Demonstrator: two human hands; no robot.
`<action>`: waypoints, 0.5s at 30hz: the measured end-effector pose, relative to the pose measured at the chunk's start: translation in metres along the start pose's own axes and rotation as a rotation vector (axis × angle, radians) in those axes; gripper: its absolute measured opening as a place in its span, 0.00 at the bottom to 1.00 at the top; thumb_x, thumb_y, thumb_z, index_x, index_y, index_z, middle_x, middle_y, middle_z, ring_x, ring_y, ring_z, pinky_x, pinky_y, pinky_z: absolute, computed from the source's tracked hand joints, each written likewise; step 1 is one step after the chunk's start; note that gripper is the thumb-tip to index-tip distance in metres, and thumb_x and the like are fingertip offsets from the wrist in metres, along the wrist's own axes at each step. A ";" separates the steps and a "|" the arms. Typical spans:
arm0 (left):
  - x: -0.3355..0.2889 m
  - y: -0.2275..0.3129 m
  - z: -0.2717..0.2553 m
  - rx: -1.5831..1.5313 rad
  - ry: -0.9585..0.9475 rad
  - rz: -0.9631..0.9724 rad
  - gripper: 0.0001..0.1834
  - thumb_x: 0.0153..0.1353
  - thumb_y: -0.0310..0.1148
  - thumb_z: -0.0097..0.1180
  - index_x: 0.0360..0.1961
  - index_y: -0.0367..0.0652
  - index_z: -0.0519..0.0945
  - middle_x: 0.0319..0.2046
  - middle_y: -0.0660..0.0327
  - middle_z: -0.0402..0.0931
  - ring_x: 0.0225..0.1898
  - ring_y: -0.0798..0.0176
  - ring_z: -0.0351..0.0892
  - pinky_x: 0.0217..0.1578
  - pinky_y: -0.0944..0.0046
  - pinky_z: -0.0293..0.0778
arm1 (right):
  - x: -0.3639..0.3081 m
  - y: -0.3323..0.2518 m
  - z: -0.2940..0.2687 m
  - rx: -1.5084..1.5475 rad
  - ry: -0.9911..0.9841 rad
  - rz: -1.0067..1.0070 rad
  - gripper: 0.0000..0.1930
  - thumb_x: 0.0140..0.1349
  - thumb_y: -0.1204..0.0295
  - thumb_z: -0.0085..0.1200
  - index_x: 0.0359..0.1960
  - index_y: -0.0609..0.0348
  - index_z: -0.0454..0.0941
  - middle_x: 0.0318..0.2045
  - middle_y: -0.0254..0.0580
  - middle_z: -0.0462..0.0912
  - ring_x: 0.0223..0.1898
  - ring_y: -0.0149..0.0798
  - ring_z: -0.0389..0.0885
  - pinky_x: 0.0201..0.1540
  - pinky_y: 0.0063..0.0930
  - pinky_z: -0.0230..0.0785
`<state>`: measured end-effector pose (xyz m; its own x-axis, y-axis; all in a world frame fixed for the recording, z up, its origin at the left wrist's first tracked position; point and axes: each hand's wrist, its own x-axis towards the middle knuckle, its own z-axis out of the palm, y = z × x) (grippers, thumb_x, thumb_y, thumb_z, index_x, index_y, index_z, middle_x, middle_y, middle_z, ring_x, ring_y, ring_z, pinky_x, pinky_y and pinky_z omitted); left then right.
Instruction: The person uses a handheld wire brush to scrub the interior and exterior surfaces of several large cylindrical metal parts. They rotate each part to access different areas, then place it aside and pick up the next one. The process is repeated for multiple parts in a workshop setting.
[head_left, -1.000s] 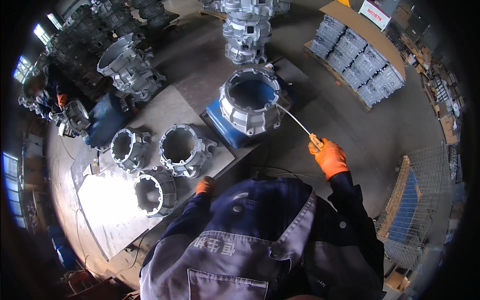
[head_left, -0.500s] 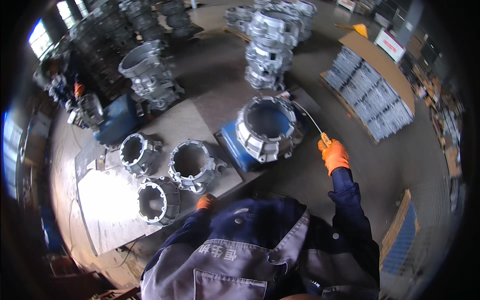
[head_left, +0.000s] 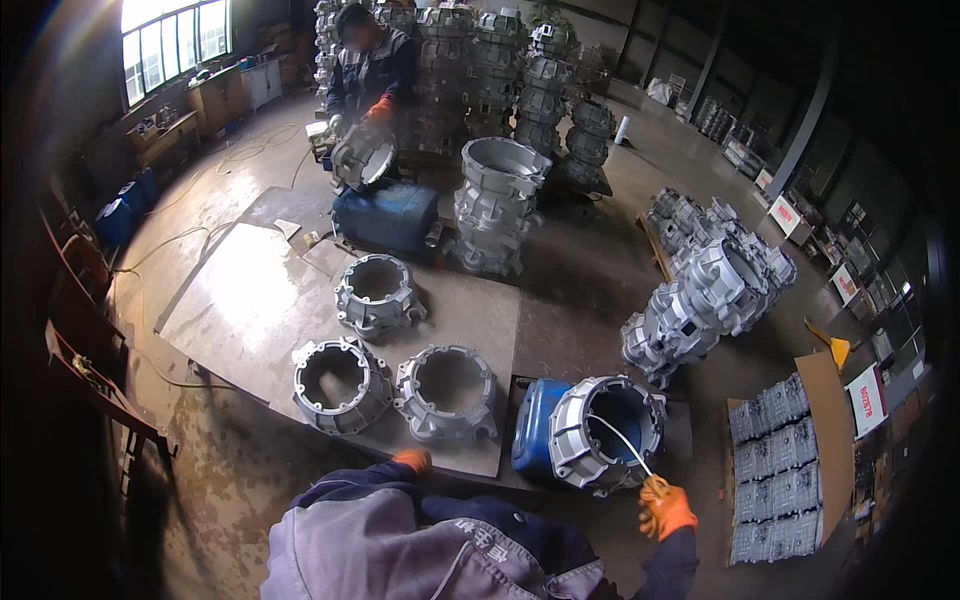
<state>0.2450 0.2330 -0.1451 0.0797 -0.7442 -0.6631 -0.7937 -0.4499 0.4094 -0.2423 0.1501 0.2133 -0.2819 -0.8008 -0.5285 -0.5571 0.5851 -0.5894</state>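
Note:
My right hand (head_left: pixel 665 510), in an orange glove, is closed round the yellow handle of a thin, curved pale rod (head_left: pixel 628 442). The rod reaches over the rim and into the round opening of a cast-metal housing (head_left: pixel 575 440). That housing lies tilted against a blue plastic jerrycan (head_left: pixel 534 425) at the table's right end. My left hand (head_left: pixel 412 460), also gloved in orange, is at the near table edge, just below another ring-shaped housing (head_left: pixel 448 425); its fingers are mostly hidden.
Two more housings, one near (head_left: pixel 342 415) and one farther back (head_left: pixel 378 322), sit on the metal-topped table (head_left: pixel 260 350). Across it a co-worker (head_left: pixel 370 75) handles a housing (head_left: pixel 362 155) by a blue jerrycan (head_left: pixel 385 215). Stacked housings (head_left: pixel 497 205) rise behind; a pallet of grey parts (head_left: pixel 775 480) stands right.
My view has swung left and up, bringing the co-worker into clearer sight. The curved rod, earlier beside the tilted housing on its right, now reaches into the opening.

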 end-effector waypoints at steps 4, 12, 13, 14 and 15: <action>0.011 0.033 -0.008 -0.009 0.090 0.291 0.14 0.61 0.40 0.54 0.29 0.41 0.84 0.32 0.49 0.84 0.35 0.47 0.84 0.35 0.51 0.78 | -0.022 0.029 -0.031 -0.029 0.357 0.037 0.14 0.67 0.57 0.52 0.37 0.56 0.76 0.18 0.39 0.72 0.11 0.37 0.68 0.11 0.35 0.62; -0.002 0.317 -0.090 -0.143 0.426 0.787 0.18 0.56 0.41 0.61 0.46 0.46 0.81 0.37 0.49 0.83 0.44 0.42 0.81 0.44 0.47 0.76 | -0.058 0.165 -0.015 0.223 0.128 -0.242 0.10 0.70 0.66 0.49 0.46 0.58 0.73 0.35 0.48 0.83 0.29 0.47 0.83 0.28 0.44 0.77; -0.006 0.349 -0.086 -0.216 0.491 0.936 0.18 0.54 0.40 0.62 0.45 0.46 0.81 0.36 0.48 0.83 0.42 0.40 0.81 0.43 0.45 0.76 | -0.066 0.186 -0.004 -0.065 0.267 -0.560 0.09 0.72 0.68 0.45 0.41 0.58 0.74 0.33 0.48 0.82 0.35 0.48 0.81 0.36 0.45 0.75; -0.005 0.378 -0.082 -0.093 0.443 1.053 0.18 0.56 0.39 0.60 0.48 0.46 0.80 0.37 0.49 0.83 0.41 0.42 0.82 0.41 0.48 0.77 | -0.076 0.206 0.010 -0.367 0.398 -0.864 0.12 0.74 0.69 0.41 0.36 0.59 0.75 0.32 0.48 0.81 0.40 0.50 0.79 0.44 0.45 0.73; -0.003 0.407 -0.075 0.036 0.362 1.043 0.20 0.54 0.40 0.62 0.48 0.45 0.80 0.38 0.48 0.82 0.42 0.41 0.82 0.42 0.47 0.77 | -0.089 0.225 0.027 0.444 0.142 -0.413 0.23 0.73 0.58 0.44 0.61 0.63 0.72 0.57 0.60 0.74 0.49 0.51 0.80 0.48 0.38 0.77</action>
<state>-0.0327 0.0153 0.0710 -0.4722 -0.8531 0.2218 -0.5908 0.4930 0.6386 -0.3211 0.3563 0.1115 -0.2303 -0.9639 -0.1339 -0.2732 0.1961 -0.9417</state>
